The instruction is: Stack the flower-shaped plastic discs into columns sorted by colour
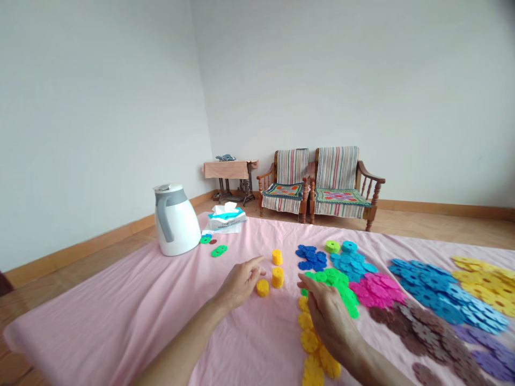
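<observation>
Yellow stack [262, 288] sits just beside the left hand [240, 282], fingers outstretched.

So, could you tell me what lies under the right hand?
A line of yellow discs on the pink cloth runs beneath the right hand, whose fingers reach over the green pile. Anything beneath the palm is covered.

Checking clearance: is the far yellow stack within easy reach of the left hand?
Probably yes: the left hand lies close by, with only bare pink cloth between it and the far yellow stack.
</observation>
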